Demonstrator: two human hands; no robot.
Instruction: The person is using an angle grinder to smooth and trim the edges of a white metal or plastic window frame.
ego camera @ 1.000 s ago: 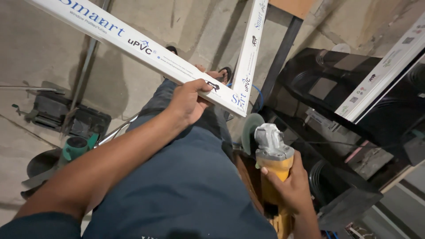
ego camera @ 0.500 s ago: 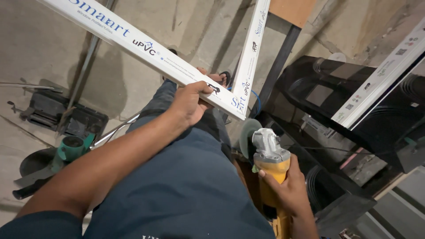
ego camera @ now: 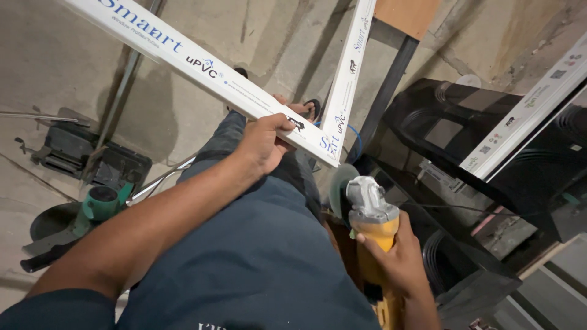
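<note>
White plastic frame corner [ego camera: 324, 143] sits pinched under the left hand [ego camera: 263, 146], fingers curled over its edge; the right hand [ego camera: 397, 256] wraps the yellow angle grinder [ego camera: 370, 226] just below. Its long axis points up at the corner, and I reckon the disc could kick toward those fingers.

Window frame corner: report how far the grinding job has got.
Done: the two white profiles of the frame already meet at a joined corner. In hand: the left hand steadies that corner, and the right hand grips the yellow angle grinder. Left: its disc sits just below the corner, not touching; grinding isn't visibly under way.
</note>
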